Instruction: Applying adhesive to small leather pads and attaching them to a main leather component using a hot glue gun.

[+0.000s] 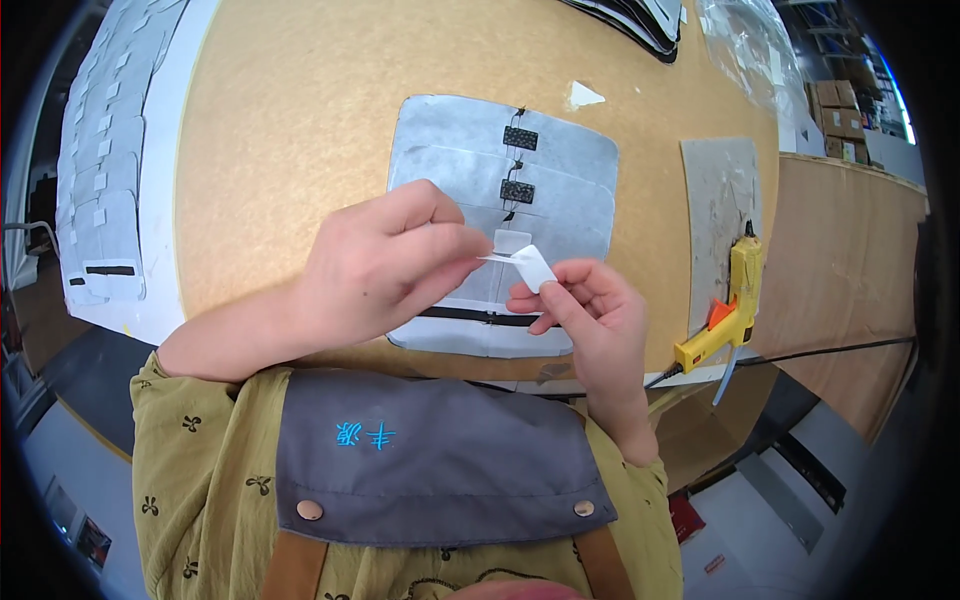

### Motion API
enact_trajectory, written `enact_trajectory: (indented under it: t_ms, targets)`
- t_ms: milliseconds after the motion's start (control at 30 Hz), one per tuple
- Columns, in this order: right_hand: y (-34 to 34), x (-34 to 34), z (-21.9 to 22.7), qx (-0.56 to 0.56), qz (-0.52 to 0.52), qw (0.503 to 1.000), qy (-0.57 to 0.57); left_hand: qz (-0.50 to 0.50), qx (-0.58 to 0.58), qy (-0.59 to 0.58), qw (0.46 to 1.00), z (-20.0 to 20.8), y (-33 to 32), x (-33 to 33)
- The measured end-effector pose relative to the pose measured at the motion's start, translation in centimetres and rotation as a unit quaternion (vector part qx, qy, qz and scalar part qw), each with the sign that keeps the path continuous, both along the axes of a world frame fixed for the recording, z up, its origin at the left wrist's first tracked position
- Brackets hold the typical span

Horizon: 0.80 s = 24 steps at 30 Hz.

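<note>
My left hand (395, 255) is closed in a pinch on the end of a thin white strip (499, 259). My right hand (590, 310) grips a small white rectangular tab (534, 268) between thumb and fingers, and the strip meets this tab's upper end. Both hands hover over a pale grey panel (570, 205) with rounded corners. Down its middle run two black textured patches, the upper patch (520, 138) and the lower patch (517, 191). A whitish square (513, 242) shows just below them. Across the panel's near part runs a black band (460, 316), partly covered by my hands.
A yellow hot glue gun (735, 305) stands at the right by a stained grey board (705, 200). Similar grey panels (108, 180) overlap at the left. Black-edged pieces (640, 25), clear plastic (745, 45) and a white scrap (586, 95) lie farther off.
</note>
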State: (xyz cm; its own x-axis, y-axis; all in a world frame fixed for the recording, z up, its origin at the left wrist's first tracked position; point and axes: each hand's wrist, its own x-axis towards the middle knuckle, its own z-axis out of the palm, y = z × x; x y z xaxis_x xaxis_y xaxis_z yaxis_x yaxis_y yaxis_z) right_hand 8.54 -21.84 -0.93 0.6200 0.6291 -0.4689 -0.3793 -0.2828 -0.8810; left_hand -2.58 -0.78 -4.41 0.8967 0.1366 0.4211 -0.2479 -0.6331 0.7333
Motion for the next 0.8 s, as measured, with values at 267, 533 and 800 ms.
enact_trajectory:
  t_ms: [267, 533, 800]
  targets:
    - [-0.2, 1.4, 1.6, -0.186, 0.195, 0.963, -0.002, -0.015, 0.260, -0.208, 0.943, 0.1, 0.9, 0.3]
    - [0.4, 1.8, 0.9, -0.030, 0.098, 0.992, 0.067, -0.011, 0.285, -0.320, 0.903, -1.2, 1.0, 1.4]
    - [1.6, 2.7, -0.3, -0.060, 0.050, 0.995, -0.058, -0.019, 0.296, -0.244, 0.923, -1.5, 2.2, 2.1]
